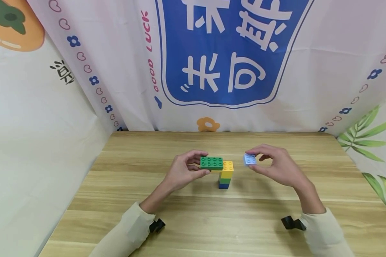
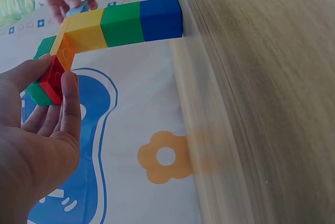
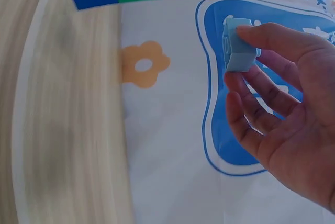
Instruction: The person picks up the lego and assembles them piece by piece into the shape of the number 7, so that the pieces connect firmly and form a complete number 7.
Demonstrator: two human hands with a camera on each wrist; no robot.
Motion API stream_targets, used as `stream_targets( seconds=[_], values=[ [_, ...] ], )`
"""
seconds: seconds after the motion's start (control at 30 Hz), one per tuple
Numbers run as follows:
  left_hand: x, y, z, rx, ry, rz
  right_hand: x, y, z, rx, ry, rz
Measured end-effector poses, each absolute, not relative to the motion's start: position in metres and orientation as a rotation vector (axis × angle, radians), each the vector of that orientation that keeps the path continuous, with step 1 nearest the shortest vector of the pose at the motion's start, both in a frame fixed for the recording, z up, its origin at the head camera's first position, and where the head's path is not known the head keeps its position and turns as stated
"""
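A small tower of toy building bricks stands on the table, with a blue brick (image 1: pixel 223 186) at the bottom, then a green brick (image 2: pixel 122 24) and a yellow brick (image 2: pixel 86 28). An orange-yellow piece (image 2: pixel 64 50) juts left from its top, with a long green brick (image 1: pixel 211 163) above and a red brick (image 2: pixel 52 80) beneath its outer end. My left hand (image 1: pixel 183 171) grips this overhanging end between thumb and fingers. Right of the tower, my right hand (image 1: pixel 278 166) pinches a light blue brick (image 3: pixel 239 46) by thumb and fingertips, apart from the tower and raised above the table.
The wooden table (image 1: pixel 193 228) runs back to a white printed cloth (image 1: pixel 132 89) with a blue sign pattern. More cloth hangs at the left and right sides. Black straps (image 1: pixel 157 225) show at both sleeve cuffs.
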State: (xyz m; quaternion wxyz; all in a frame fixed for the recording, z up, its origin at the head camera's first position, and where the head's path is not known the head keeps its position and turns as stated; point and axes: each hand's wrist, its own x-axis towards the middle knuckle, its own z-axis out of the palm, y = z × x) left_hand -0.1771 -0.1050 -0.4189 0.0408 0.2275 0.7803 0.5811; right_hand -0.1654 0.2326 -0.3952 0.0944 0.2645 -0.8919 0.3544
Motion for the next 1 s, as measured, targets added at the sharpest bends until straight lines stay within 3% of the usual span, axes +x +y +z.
stream_targets(
  seconds=[1.0],
  values=[
    [-0.178,-0.106,-0.420,0.701,2.383,1.772,-0.171,0.179,-0.387,0.910,-2.603,1.205]
  ],
)
